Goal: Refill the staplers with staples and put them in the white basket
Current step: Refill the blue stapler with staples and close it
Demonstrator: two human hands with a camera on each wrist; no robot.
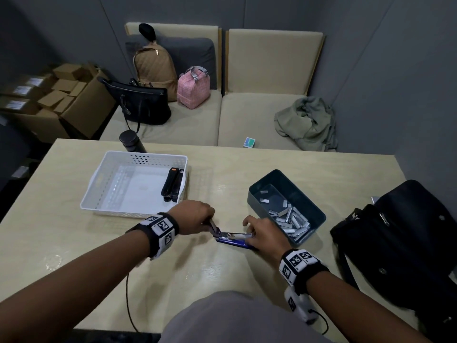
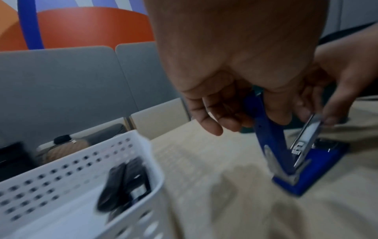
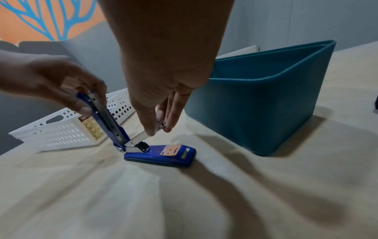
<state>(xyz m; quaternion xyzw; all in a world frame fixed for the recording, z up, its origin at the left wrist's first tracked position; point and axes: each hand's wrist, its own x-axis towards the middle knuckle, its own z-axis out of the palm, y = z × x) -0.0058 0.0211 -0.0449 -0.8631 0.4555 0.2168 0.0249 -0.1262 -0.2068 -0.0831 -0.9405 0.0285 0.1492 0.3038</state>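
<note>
A pale wooden bench [image 1: 247, 268] fills the lower part of the head view, and its far edge runs along a beige sofa [image 1: 222, 115] that carries bags and a crumpled green garment. Bare bench surface lies between the two containers and in front of the hands, toward the near edge. A black bag [image 1: 400, 243] takes up the bench's right side, close to that edge.

The white basket [image 1: 103, 184] sits left of centre, near the far edge. Two black staplers [image 1: 171, 184] lie side by side against its right wall, while the rest of its floor is bare. Right of centre stands a teal bin [image 1: 314, 214] holding loose strips of staples [image 1: 291, 221] heaped toward its near end.

Between basket and bin, nearer the person, a blue stapler [image 3: 163, 155] rests with its base flat on the bench and its top arm swung open and upright. The left hand [image 1: 195, 216] grips that raised top arm, fingers curled round it. The right hand [image 1: 262, 233] pinches the front end of the metal staple channel [image 3: 141, 135] between thumb and fingertips, holding it tilted up from the base.
</note>
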